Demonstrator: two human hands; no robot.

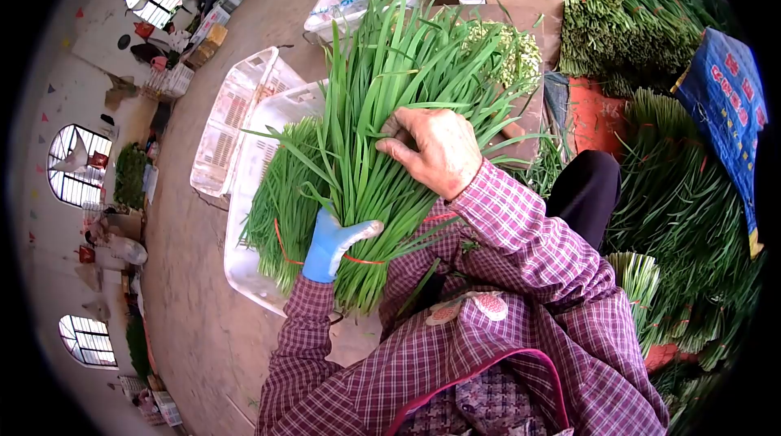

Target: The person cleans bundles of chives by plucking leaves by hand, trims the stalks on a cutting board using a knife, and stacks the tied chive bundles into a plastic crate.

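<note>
Leaf-tidying apparently in hand: gloved left hand clamped on the green bunch at the right edge of the white crate, bare right hand curled at its leaves, pinch unclear; next pick likely calls for steady left hold.

Bright, soft daylight over my work. Windows on the far left glow near-white behind bars; wall around them pale, bit washed out. Knuckles of my right hand catch light, darker shade under my curled fingers. Leaves in front of me: crisp, light sheen along the blades. White crate reads bright too. Greens on the right darker, shadowy between stems; my dark knee loses detail. Heavy fisheye: wall bends and tilts, background soft, black vignette rounds off the corners.
</note>
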